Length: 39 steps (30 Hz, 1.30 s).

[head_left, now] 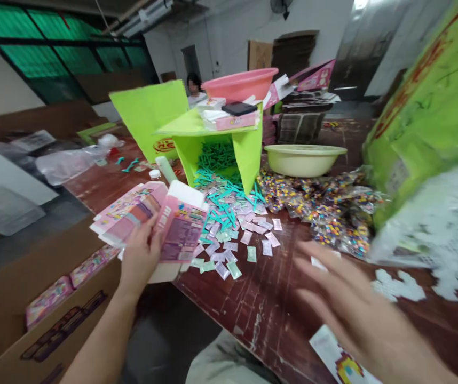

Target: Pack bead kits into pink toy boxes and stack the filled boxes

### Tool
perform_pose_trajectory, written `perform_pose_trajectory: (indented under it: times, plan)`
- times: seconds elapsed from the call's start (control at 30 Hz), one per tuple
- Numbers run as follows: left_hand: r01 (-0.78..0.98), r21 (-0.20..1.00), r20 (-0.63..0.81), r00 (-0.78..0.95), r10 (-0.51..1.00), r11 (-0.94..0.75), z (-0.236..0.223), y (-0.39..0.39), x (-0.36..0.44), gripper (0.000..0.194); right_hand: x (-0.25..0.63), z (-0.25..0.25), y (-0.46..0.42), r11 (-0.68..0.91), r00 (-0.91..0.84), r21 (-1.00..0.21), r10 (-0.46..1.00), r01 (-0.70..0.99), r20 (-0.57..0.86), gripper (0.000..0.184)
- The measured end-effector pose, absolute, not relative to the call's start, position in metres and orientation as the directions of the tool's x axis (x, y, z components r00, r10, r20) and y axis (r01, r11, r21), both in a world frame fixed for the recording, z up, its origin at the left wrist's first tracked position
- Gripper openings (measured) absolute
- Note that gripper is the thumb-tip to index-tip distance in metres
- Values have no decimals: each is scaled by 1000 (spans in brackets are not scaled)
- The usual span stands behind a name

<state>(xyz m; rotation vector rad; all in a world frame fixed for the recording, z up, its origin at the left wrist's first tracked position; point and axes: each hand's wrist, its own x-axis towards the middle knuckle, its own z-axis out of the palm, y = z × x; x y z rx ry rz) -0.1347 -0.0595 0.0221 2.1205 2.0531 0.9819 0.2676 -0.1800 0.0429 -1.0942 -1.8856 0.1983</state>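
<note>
My left hand (143, 253) is closed around a pink printed cardboard box (183, 226), whose white end flaps stand open. Another pink carton (123, 213) shows behind my fingers, apparently in the same grip. Blurred by motion, my right hand (341, 293) hovers over the right side of the table with its fingers apart and nothing visible in them. Below it lies a white card with a colourful pixel pattern (345, 360). Between my hands, small pastel sachets (223, 258) and turquoise plastic sticks (221, 210) are scattered on the dark red table (265, 309).
A green box (249, 154) spills turquoise sticks. Bags of coloured beads (333, 213) lie near a cream basin (305, 160). White pieces fill a clear bag (449, 229) at right. Packed pink boxes (50, 298) sit in a brown carton (64, 341) at lower left. A person (195, 90) is behind.
</note>
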Motion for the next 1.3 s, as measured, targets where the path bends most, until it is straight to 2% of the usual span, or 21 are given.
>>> perform_pose_trajectory:
  times: [0.07,0.1,0.17,0.27,0.3,0.37,0.43,0.53,0.57,0.6,0.67,0.7,0.73,0.8,0.87,0.9,0.97,1.07,1.13,1.2,1.3]
  plan:
    - [708,589,455,108,884,-390,9,-83,-107,45,230,24,-156,633,-285,-421,716,649,637,71]
    - [598,664,445,168,880,-450,-1,-94,-91,43,215,16,-145,628,-288,-391,709,672,644,65]
    - [434,781,409,187,893,-449,-23,-113,-60,44,199,5,-130,588,-231,-407,724,699,650,48]
    - [317,872,289,283,915,-373,-49,-130,-27,54,199,5,-131,562,-160,-562,779,607,606,25]
    - [288,895,225,370,901,-341,-54,-133,-19,52,202,6,-136,566,-167,-613,795,551,583,20]
    - [229,944,77,548,833,-238,-61,-134,-6,34,210,8,-149,582,-214,-658,804,478,555,17]
    - [184,980,-57,630,774,-78,-68,-131,4,30,221,3,-162,578,-220,-619,800,532,558,21]
    - [97,982,-187,608,771,162,-81,-124,12,34,243,-21,-182,396,-7,-564,822,724,569,43]
    - [46,975,-200,601,774,216,-87,-122,12,44,252,-32,-188,310,81,-600,841,738,535,51]
    - [-10,967,-197,610,767,256,-93,-120,12,63,260,-44,-194,238,144,-672,876,701,460,57]
    - [-86,949,-171,664,728,302,-103,-116,10,104,272,-66,-205,122,168,-865,959,487,230,56]
    - [-87,946,-164,701,694,312,-106,-114,9,113,276,-75,-209,64,137,-933,983,354,119,50]
    - [-60,948,-170,735,656,313,-109,-112,8,110,278,-82,-214,8,102,-971,994,237,33,43]
    - [17,957,-199,764,613,290,-110,-107,9,80,282,-88,-220,-75,68,-990,995,116,-68,37]
    - [73,970,-204,759,618,231,-106,-101,12,48,286,-87,-223,-124,43,-984,992,125,-119,45]
    - [88,980,-183,745,642,177,-103,-99,15,39,289,-85,-223,-127,36,-981,992,143,-123,49]
    - [141,989,-125,689,714,37,-99,-95,22,38,295,-81,-221,-91,35,-976,996,195,-86,47]
    - [223,972,-72,592,803,-77,-97,-93,33,42,303,-80,-217,40,51,-944,997,327,60,24]
    - [181,983,-82,521,850,-15,-97,-93,39,32,305,-83,-214,115,84,-908,983,404,162,18]
    - [99,993,-108,472,875,69,-95,-93,43,34,306,-85,-212,155,149,-898,961,411,235,25]
    - [96,992,-120,541,832,81,-86,-90,49,31,307,-80,-208,184,153,-916,956,357,252,32]
